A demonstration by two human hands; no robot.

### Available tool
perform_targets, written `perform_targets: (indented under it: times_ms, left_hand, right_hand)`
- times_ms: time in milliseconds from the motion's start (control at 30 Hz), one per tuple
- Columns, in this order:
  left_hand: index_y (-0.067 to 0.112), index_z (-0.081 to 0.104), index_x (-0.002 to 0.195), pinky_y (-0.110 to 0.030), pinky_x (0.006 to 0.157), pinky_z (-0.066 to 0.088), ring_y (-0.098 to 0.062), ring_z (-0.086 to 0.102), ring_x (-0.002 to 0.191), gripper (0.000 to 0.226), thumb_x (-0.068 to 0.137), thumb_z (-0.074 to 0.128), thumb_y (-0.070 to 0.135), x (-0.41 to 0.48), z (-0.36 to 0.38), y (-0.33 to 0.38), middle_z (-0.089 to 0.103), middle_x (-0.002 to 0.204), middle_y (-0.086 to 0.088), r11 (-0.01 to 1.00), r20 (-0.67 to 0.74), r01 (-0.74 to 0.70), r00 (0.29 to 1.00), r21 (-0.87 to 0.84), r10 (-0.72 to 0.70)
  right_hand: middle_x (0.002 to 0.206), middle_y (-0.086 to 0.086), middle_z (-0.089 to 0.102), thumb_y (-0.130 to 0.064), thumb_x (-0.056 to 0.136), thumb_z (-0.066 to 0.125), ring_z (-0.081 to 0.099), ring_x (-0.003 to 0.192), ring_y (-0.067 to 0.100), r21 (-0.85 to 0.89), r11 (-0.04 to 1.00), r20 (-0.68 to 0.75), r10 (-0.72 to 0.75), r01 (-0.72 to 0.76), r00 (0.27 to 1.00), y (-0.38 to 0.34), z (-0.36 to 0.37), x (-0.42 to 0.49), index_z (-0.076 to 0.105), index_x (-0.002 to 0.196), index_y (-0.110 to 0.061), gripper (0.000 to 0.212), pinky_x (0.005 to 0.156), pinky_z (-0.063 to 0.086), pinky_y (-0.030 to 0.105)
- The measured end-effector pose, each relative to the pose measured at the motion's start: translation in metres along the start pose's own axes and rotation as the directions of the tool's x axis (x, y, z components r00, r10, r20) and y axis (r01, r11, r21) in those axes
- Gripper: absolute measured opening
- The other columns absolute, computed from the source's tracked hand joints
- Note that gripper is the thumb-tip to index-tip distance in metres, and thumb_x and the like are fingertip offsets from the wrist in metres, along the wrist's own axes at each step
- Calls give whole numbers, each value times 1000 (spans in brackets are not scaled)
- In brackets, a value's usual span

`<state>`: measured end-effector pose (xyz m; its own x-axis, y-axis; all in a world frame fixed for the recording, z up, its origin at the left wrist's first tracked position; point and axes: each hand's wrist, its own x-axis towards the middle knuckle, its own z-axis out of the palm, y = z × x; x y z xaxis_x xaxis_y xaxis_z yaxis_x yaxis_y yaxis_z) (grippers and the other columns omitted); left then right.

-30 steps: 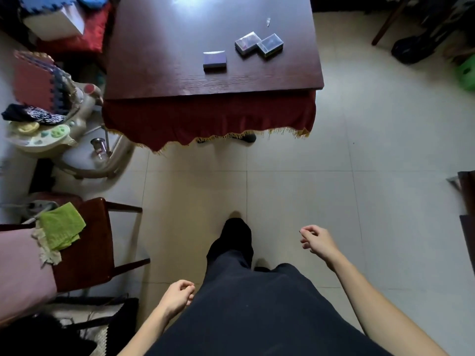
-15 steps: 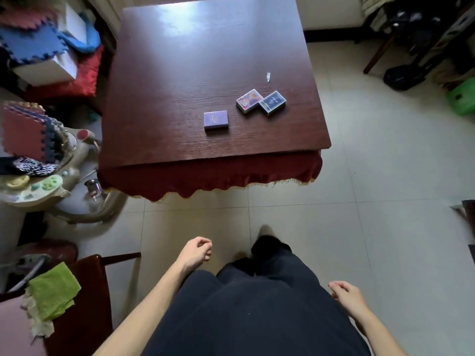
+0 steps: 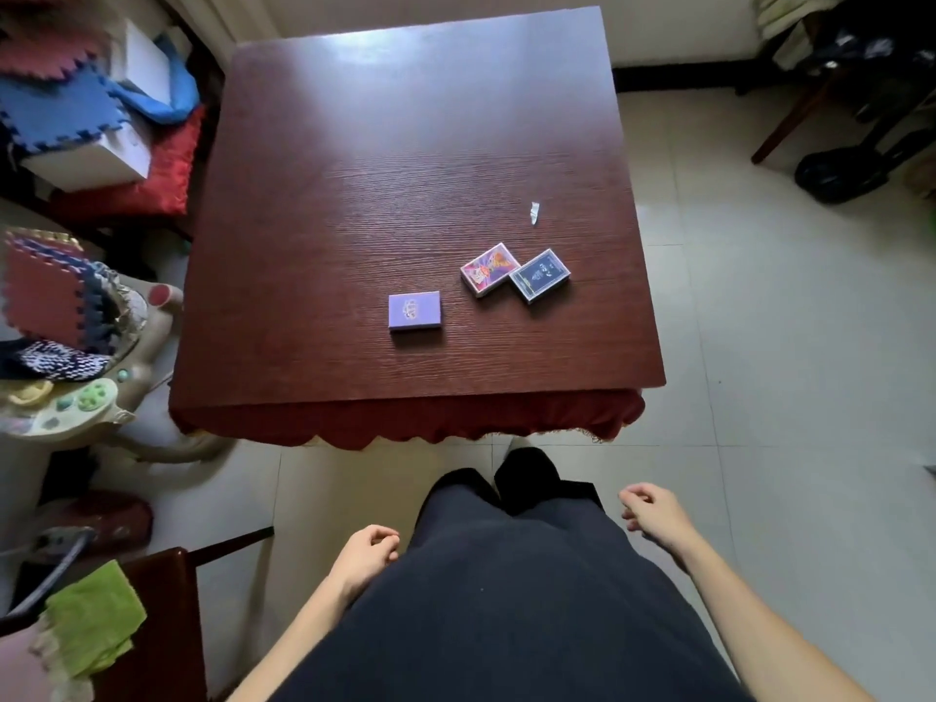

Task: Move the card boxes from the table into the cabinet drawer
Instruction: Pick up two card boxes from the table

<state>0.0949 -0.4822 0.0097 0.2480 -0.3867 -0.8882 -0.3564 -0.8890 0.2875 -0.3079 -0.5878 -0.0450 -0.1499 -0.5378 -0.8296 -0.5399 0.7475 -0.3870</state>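
From where I watch, nothing has gone into the drawer yet: all three card boxes lie on the dark wooden table [image 3: 405,169], and no cabinet is in sight, so I judge the whole job is still ahead. Taking the table as my mark, the purple card box [image 3: 414,310] lies flat near its front edge, about midway across. Just to its right, a little farther back, the pink-and-orange card box [image 3: 489,269] and the dark blue card box [image 3: 540,274] sit side by side, touching or nearly so. A small white scrap [image 3: 534,213] lies beyond them. My left hand [image 3: 365,555] hangs loosely curled and empty below the table's front edge, well apart from the purple box. My right hand [image 3: 653,514] is likewise half-curled, holding nothing, short of the table.
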Motion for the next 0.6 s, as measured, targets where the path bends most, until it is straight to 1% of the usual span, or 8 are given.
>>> perform_targets:
  times_ms: [133, 200, 267, 333, 367, 433, 500, 600]
  left_hand:
    - [9, 65, 111, -28, 84, 48, -22, 64, 100, 21, 96, 54, 18, -2, -6, 9, 69, 108, -7, 998, 29, 62, 998, 8, -62]
    - [9, 65, 109, -30, 85, 48, -23, 64, 100, 20, 95, 55, 19, 5, -15, 20, 70, 107, -7, 997, 46, 76, 996, 7, -77]
    - [7, 67, 104, -30, 77, 48, -21, 65, 86, 19, 93, 57, 19, 14, -26, 42, 71, 94, -4, 998, 42, 53, 998, -25, -52]
    - [6, 68, 101, -31, 70, 46, -19, 61, 70, 22, 89, 60, 23, 27, -39, 77, 69, 79, -1, 994, -19, -15, 1000, -109, 13]
    - [10, 68, 99, -32, 72, 47, -19, 62, 72, 23, 87, 61, 28, 34, -46, 99, 69, 80, 1, 991, -80, -53, 996, -125, 43]
    - [19, 66, 97, -33, 82, 49, -20, 66, 90, 22, 84, 62, 36, 47, -60, 144, 69, 94, 1, 988, -229, -137, 966, -65, 119]
    - [19, 61, 109, -36, 91, 48, -24, 61, 104, 33, 82, 63, 39, 63, -68, 188, 63, 110, -5, 979, -349, -203, 918, -9, 187]
    - [21, 44, 129, -46, 98, 44, -30, 43, 123, 64, 76, 66, 50, 83, -75, 243, 45, 130, -9, 982, -467, -189, 870, -17, 159]
  right_hand:
    - [82, 8, 69, -17, 100, 59, 62, 64, 17, 0, 998, 24, -66, 66, 998, -62, -3, 9, 69, 104, -8, 14, 49, 44, 15]
    - [83, 7, 70, -19, 99, 60, 62, 64, 16, -34, 994, 57, -97, 99, 994, -88, -2, 6, 70, 100, -14, 11, 56, 47, 18]
    - [85, 5, 73, -22, 98, 62, 65, 66, 15, -85, 982, 93, -161, 169, 983, -117, 1, 0, 70, 94, -22, 9, 66, 52, 26]
    - [83, -1, 73, -28, 95, 65, 69, 71, 16, -132, 954, 93, -258, 268, 962, -153, 3, -4, 71, 89, -29, 8, 74, 56, 32]
    - [81, -5, 73, -32, 92, 66, 71, 74, 16, -168, 934, 61, -308, 314, 949, -174, 3, -4, 70, 86, -33, 8, 73, 56, 32]
    - [84, -10, 71, -39, 88, 67, 69, 82, 16, -255, 887, -24, -403, 384, 915, -219, 1, 0, 69, 87, -35, 5, 74, 52, 31]
    - [101, -2, 67, -43, 88, 68, 66, 97, 20, -315, 852, -61, -458, 418, 887, -261, 2, 14, 68, 103, -31, 19, 87, 54, 36]
    - [138, 11, 50, -51, 86, 71, 48, 129, 32, -477, 804, -57, -433, 356, 900, -314, 8, 39, 52, 137, -25, 61, 105, 46, 49]
